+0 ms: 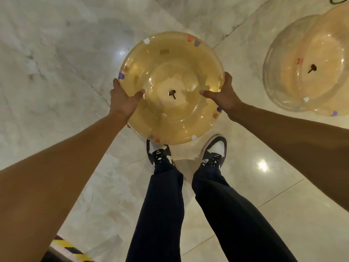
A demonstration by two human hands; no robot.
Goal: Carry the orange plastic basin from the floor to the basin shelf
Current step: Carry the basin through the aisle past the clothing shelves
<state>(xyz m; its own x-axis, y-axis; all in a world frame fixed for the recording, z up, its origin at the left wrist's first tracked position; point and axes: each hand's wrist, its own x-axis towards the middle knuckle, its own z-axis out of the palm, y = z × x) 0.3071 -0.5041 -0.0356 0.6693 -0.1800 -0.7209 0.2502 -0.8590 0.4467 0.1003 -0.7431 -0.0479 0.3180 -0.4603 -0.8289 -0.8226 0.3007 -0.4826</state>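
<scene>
A translucent orange plastic basin (170, 72) with small coloured patches around its rim is held out in front of me, above the marble floor. My left hand (123, 100) grips its left rim, thumb inside the bowl. My right hand (222, 95) grips the right rim the same way. A small dark mark sits at the basin's centre. The basin's near edge hides the toes of my left shoe. No shelf is in view.
Another similar orange basin (309, 65) rests on the pale marble floor (56, 53) at the right. My legs and black-and-white shoes (213, 154) stand below the held basin. A yellow-and-black striped edge (69, 248) lies at the bottom left.
</scene>
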